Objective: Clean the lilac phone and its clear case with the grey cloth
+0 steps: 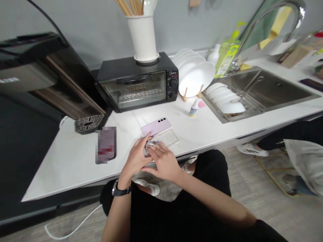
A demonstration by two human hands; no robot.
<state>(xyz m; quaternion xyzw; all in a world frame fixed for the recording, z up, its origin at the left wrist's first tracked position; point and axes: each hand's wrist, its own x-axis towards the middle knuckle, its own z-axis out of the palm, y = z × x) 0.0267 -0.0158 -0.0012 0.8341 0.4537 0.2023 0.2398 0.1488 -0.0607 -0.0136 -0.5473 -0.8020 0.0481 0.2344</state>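
My left hand (136,155), with a dark-strapped watch at its wrist, and my right hand (165,163) meet over the counter's front edge. Between their curled fingers is a crumpled whitish-grey wad (150,144); whether it is cloth, tissue or film I cannot tell. Just beyond the fingers a lilac phone (157,126) lies with its camera side up. A clear phone case (170,137) rests beside it, partly behind my right hand. Further right stands a small white spray bottle (193,108) with a blue and yellow label, near a pink square pad (201,104).
Behind the phone is a black toaster oven (141,89), topped by a white utensil pot (142,37). A coffee machine (50,77) and a dark, blurred-out device (106,146) are left. Plates (195,79) and the sink (277,85) are right. Another person's leg (292,134) shows at far right.
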